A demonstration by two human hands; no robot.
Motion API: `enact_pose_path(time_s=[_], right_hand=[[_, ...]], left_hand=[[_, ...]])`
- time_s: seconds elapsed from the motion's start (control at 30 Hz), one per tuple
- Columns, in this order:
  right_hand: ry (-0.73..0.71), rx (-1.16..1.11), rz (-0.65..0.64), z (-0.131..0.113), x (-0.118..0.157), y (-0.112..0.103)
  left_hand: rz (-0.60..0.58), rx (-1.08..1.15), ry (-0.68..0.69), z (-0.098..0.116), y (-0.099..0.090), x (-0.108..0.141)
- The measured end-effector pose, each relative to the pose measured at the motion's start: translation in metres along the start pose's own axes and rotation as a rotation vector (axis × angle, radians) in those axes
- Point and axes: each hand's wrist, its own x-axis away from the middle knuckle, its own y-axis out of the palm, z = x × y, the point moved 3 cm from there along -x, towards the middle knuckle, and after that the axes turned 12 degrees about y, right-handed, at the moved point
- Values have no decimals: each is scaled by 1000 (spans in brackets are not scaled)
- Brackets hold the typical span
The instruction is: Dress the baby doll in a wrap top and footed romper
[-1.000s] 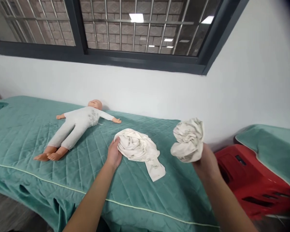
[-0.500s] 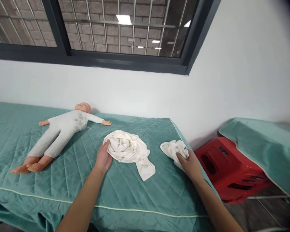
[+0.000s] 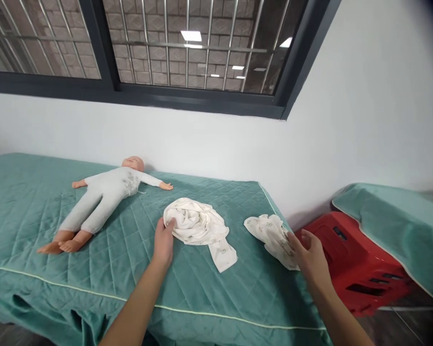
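A bunched white printed baby garment [image 3: 198, 222] lies on the green quilted bed cover [image 3: 198, 298], one sleeve-like end pointing toward the front. My left hand [image 3: 163, 240] pinches its left edge, thumb on top and the other fingers partly hidden. To the right, a smaller crumpled white printed cloth [image 3: 272, 238] rests near the bed's right edge. My right hand [image 3: 313, 257] is at that cloth's right end, fingers apart and fingertips touching or just off it. A baby doll [image 3: 110, 187] in a white body suit lies on its back at the left, arms spread.
A white wall [image 3: 202, 144] and a dark-framed barred window [image 3: 198, 98] stand behind the bed. Right of the bed is a red plastic piece [image 3: 357, 259] with slots, partly under another green cover [image 3: 404, 226].
My right hand has loosened from the smaller cloth and drawn right, and the cloth is now more spread out. My left hand stays at the bunched garment. The view has shifted slightly.
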Motion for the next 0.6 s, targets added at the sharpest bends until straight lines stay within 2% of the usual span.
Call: enact_pose_path(time_s=[0.07,0.1,0.17,0.23,0.27,0.33,0.37,0.43,0.5,0.6], right_hand=[[-130,3,27,-27,20,8],[-218,-12,-23,-44,33,17],[-388,-10,-210,-87,61,39],[-642,26,-408,-138,89,60],[-768,31,-466,-165,100,68],[-949,41,-534,-216,114,78],[-995,55,-557,-238,117,81],[-988,132,-610,-273,118,86],[-974,198,-601,-298,115,87],[-1000,227,-502,-317,111,80]], left_hand=[[-74,-171,48,7,3,6],[-128,-229,66,14,7,6],[-268,-302,123,36,20,2],[-461,-375,231,71,40,-6],[-586,-400,275,90,52,-9],[-835,-452,366,132,74,-13],[-883,-485,435,153,82,-14],[-852,-530,542,190,90,-17],[-787,-611,641,215,90,-19],[-630,-908,785,229,75,-22]])
